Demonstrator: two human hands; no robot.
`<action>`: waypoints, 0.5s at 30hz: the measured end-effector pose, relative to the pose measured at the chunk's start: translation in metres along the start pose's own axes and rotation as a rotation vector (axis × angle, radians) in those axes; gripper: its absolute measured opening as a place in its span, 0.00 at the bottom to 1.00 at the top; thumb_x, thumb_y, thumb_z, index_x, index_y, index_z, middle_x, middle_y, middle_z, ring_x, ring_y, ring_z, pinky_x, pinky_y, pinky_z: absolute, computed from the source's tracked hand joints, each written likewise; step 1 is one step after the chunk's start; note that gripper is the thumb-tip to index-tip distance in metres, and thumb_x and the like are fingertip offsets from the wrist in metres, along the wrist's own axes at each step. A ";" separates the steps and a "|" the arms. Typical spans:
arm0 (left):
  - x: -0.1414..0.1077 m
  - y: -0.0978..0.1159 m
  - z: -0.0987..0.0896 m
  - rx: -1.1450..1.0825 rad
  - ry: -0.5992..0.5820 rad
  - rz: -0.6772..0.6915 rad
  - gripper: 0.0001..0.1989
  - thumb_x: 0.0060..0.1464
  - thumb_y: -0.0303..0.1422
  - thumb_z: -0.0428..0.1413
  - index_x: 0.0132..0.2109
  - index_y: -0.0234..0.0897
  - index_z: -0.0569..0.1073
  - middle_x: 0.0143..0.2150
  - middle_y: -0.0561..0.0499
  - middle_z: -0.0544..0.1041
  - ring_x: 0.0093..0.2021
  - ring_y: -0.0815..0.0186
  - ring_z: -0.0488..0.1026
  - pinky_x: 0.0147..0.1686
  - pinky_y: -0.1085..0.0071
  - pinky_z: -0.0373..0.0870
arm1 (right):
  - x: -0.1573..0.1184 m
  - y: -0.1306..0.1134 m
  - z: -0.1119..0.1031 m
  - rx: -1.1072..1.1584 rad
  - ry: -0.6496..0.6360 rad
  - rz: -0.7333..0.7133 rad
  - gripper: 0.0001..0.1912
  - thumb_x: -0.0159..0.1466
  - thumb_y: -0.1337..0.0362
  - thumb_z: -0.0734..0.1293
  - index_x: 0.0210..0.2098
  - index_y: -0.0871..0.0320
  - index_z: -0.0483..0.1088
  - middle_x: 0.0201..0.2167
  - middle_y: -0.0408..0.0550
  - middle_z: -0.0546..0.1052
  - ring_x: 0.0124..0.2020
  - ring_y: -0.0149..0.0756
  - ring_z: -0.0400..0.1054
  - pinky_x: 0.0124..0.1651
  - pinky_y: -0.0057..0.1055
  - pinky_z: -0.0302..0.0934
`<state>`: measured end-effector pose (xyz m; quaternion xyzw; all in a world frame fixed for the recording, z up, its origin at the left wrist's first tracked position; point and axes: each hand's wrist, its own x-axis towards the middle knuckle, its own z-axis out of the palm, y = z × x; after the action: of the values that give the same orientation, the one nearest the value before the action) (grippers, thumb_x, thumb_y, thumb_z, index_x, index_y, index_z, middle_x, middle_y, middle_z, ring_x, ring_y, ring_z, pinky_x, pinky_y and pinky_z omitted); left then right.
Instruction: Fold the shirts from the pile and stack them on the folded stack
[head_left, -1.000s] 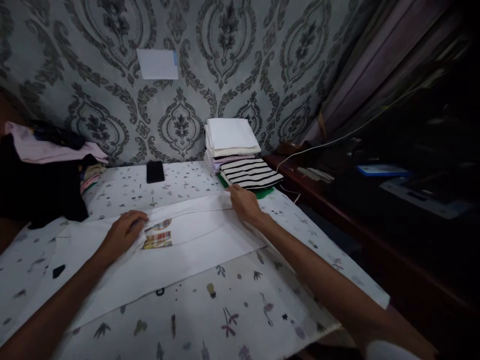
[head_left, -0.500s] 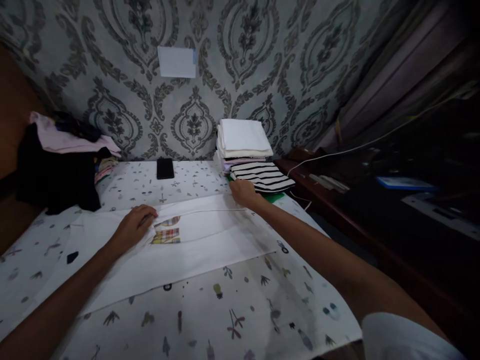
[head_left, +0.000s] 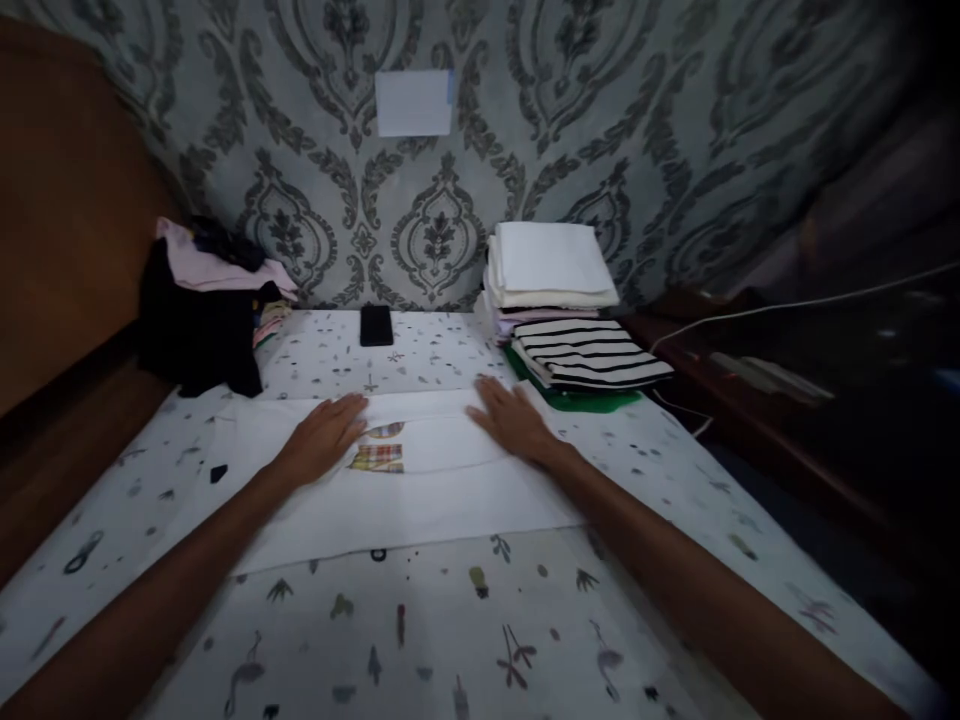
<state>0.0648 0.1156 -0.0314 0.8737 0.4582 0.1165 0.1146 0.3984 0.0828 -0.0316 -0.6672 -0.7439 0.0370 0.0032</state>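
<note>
A white garment with a plaid patch lies in a long folded strip across the patterned sheet. My left hand rests flat on it just left of the patch, fingers stretched toward the patch. Right of the patch, my right hand lies on the cloth with its fingers spread. Neither hand grips anything. Beyond my right hand sits a black-and-white striped folded cloth on a green one.
Behind the striped cloth stands a stack of folded white clothes. A black phone-like object lies near the wall. Dark and pink clothes are heaped at the left. A white cable crosses the right side.
My right hand has opened from a closed grip at the garment's far edge and now lies flat on the cloth. My left hand's fingers have straightened. The view has shifted left.
</note>
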 end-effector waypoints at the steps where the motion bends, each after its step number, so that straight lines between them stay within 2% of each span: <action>1: 0.000 0.003 -0.001 0.023 -0.036 -0.007 0.32 0.68 0.48 0.35 0.69 0.36 0.62 0.72 0.44 0.61 0.72 0.58 0.56 0.70 0.56 0.50 | -0.001 0.012 0.004 -0.010 0.036 0.000 0.36 0.73 0.47 0.48 0.72 0.64 0.51 0.73 0.59 0.53 0.74 0.47 0.43 0.73 0.50 0.42; 4: 0.000 0.009 -0.005 0.069 -0.126 -0.006 0.34 0.69 0.50 0.33 0.71 0.35 0.57 0.75 0.45 0.54 0.74 0.61 0.50 0.72 0.58 0.45 | 0.000 0.039 0.019 -0.066 0.106 -0.032 0.38 0.72 0.45 0.46 0.70 0.64 0.55 0.71 0.61 0.58 0.73 0.48 0.47 0.72 0.48 0.45; 6: -0.005 0.004 -0.009 0.101 -0.156 -0.012 0.35 0.69 0.51 0.33 0.73 0.34 0.54 0.76 0.44 0.51 0.75 0.61 0.46 0.72 0.58 0.41 | 0.004 0.047 0.029 -0.098 0.167 -0.068 0.37 0.72 0.46 0.45 0.69 0.64 0.56 0.70 0.62 0.60 0.72 0.49 0.50 0.70 0.51 0.49; 8: -0.015 -0.012 -0.015 0.139 -0.152 -0.056 0.37 0.68 0.53 0.33 0.74 0.34 0.52 0.76 0.43 0.48 0.76 0.59 0.43 0.72 0.56 0.38 | 0.006 0.049 0.036 -0.116 0.220 -0.126 0.35 0.72 0.48 0.45 0.68 0.62 0.58 0.69 0.63 0.62 0.72 0.50 0.51 0.68 0.54 0.52; 10: -0.032 -0.036 -0.023 0.173 -0.128 -0.158 0.37 0.68 0.54 0.34 0.74 0.35 0.51 0.76 0.42 0.47 0.76 0.57 0.42 0.72 0.53 0.37 | 0.005 0.050 0.036 -0.126 0.229 -0.182 0.33 0.72 0.50 0.45 0.67 0.60 0.60 0.68 0.62 0.63 0.72 0.51 0.51 0.67 0.55 0.53; 13: -0.058 -0.073 -0.038 0.189 -0.094 -0.316 0.39 0.67 0.54 0.35 0.74 0.33 0.50 0.76 0.38 0.47 0.76 0.53 0.42 0.71 0.48 0.40 | -0.001 0.049 0.028 -0.127 0.179 -0.201 0.32 0.72 0.49 0.46 0.65 0.58 0.63 0.68 0.63 0.63 0.72 0.52 0.50 0.68 0.55 0.51; 15: -0.069 -0.087 -0.047 0.176 -0.097 -0.358 0.40 0.66 0.54 0.36 0.74 0.30 0.49 0.76 0.36 0.45 0.76 0.51 0.40 0.70 0.46 0.42 | -0.003 0.045 0.021 -0.117 0.134 -0.171 0.33 0.72 0.48 0.46 0.65 0.58 0.63 0.68 0.63 0.62 0.72 0.53 0.50 0.68 0.54 0.50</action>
<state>-0.0552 0.1109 -0.0204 0.7895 0.6086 0.0114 0.0786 0.4426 0.0836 -0.0552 -0.6015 -0.7970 -0.0514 0.0170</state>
